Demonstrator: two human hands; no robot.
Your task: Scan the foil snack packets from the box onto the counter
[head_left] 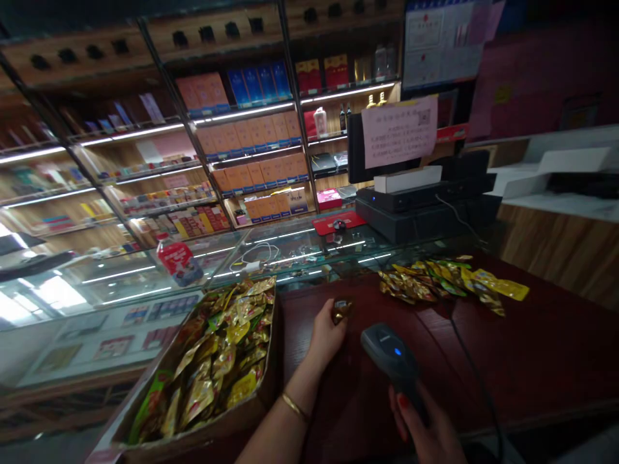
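Note:
My left hand (326, 335) is closed on a small gold foil snack packet (342, 309) just above the dark red counter (348, 412). In my right hand (425, 419) is a black barcode scanner (391, 357), gripped by its handle with a blue light lit on top. Its head points toward the packet and stays apart from it. Left of my left arm stands an open cardboard box (276, 348) full of gold, yellow and green snack packets (225, 354). A loose pile of similar packets (445, 280) lies at the right on the counter.
A cable (476, 367) runs across the counter at right. Behind are a glass display case (290, 248), a red-labelled bottle (178, 260), a mouse (339, 225) on a red mat and a monitor (356, 151) with a pink sheet. Stocked shelves (251, 154) line the wall.

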